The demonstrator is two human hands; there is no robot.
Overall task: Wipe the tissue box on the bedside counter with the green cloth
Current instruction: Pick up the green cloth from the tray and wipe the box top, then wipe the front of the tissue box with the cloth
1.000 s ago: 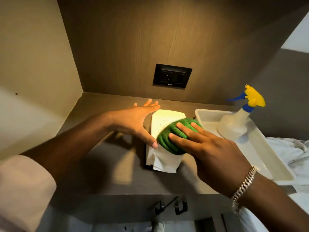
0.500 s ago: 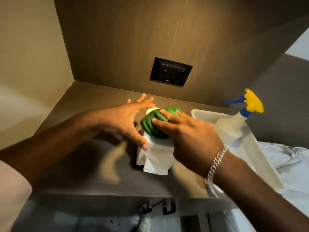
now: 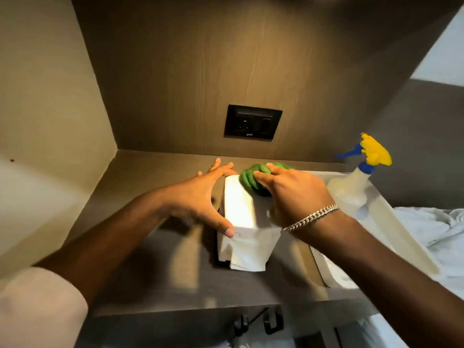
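Nearest the camera, at 6 o'clock, a loose tissue (image 3: 247,254) is hanging out of the front of the box (image 3: 241,209) and drooping over its near face. The box is sitting on the counter (image 3: 140,197) at the centre of view, just left of a white tray (image 3: 411,237) at 3 o'clock.

The left hand (image 3: 200,197) is spreading flat against the box's left side at 9 o'clock, thumb resting on the near top corner, fingers splayed and bracing rather than closing around anything. The right hand (image 3: 293,194), a bracelet (image 3: 310,219) on its wrist, is pressing down on the cloth (image 3: 253,179), fingers curled over the bunched green fabric and gripping it against the far end of the box top, toward 12 o'clock.

Beyond, at 2 o'clock, a spray bottle (image 3: 351,189) is standing in the tray, and a black socket (image 3: 252,122) is sitting in the back wall at 12 o'clock.

The risks, as I judge them: the cloth could be dragging the hanging tissue out or tearing it on a stroke toward the front; a hard push could be sliding the light box if the bracing hand slips; and the right elbow, swinging wide, could be knocking the bottle over.
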